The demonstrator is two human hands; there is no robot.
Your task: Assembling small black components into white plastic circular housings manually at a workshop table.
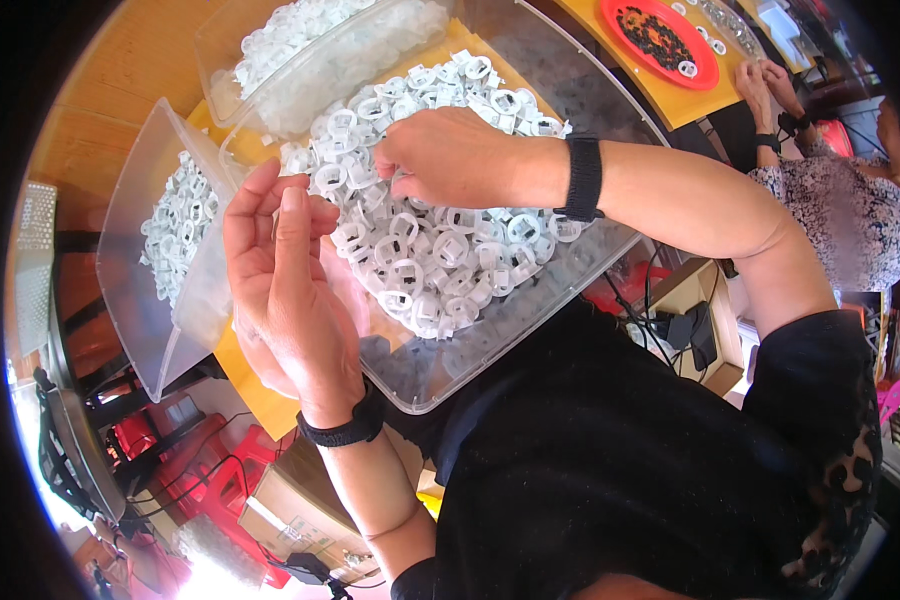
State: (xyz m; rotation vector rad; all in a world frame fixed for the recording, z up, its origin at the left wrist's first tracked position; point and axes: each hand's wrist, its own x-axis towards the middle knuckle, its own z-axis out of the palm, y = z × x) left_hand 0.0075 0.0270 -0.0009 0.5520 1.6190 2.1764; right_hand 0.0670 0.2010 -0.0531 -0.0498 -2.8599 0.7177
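Observation:
A clear plastic bin (440,385) in front of me is heaped with several small white plastic rings (440,260). My right hand (450,155) reaches in from the right and rests on top of the heap. Its fingers are curled down and pinched on a white ring at its left edge. My left hand (280,270) is raised upright at the bin's left rim, fingers straight and close together, fingertips touching the pile. Its palm faces away, so anything in it is hidden. Both wrists wear black bands.
Two more clear bins of white rings stand at the left (145,300) and at the back (220,50). A red tray (705,70) of small black parts lies on the yellow table (670,105), where another person's hands (770,90) work. A cardboard box (715,350) sits below.

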